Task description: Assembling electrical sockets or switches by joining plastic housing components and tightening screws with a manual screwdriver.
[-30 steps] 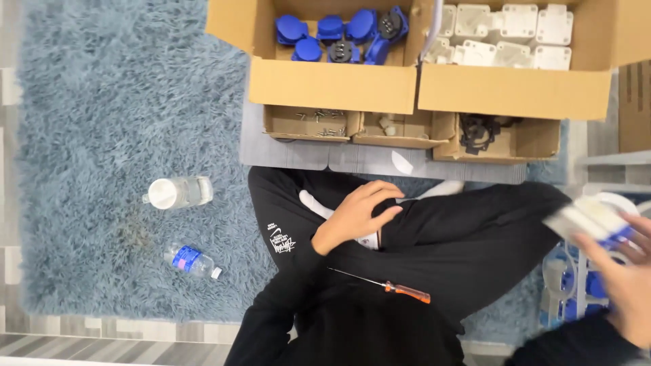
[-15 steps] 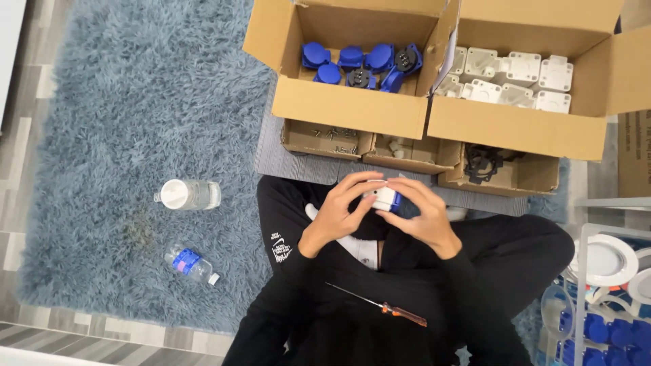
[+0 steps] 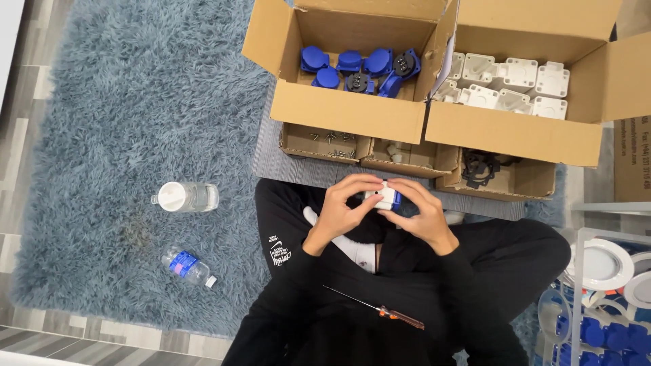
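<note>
Both hands hold a small white and blue plastic socket part (image 3: 382,196) above my lap. My left hand (image 3: 341,209) grips it from the left, fingers curled over its top. My right hand (image 3: 420,214) holds it from the right. A thin screwdriver (image 3: 380,309) with a brown and orange handle lies on my black trousers below the hands. A cardboard box (image 3: 352,115) of blue socket parts (image 3: 363,68) stands ahead, beside a box (image 3: 515,132) of white plastic housings (image 3: 515,85).
Small cardboard trays (image 3: 325,144) with screws and black parts sit on a grey mat in front of the boxes. Two plastic water bottles (image 3: 186,197) (image 3: 187,266) lie on the blue shaggy rug at left. A clear bin (image 3: 603,298) with white and blue parts is at lower right.
My right hand came in from the far right with the white and blue part and met my left hand in front of me. The view has shifted slightly since.
</note>
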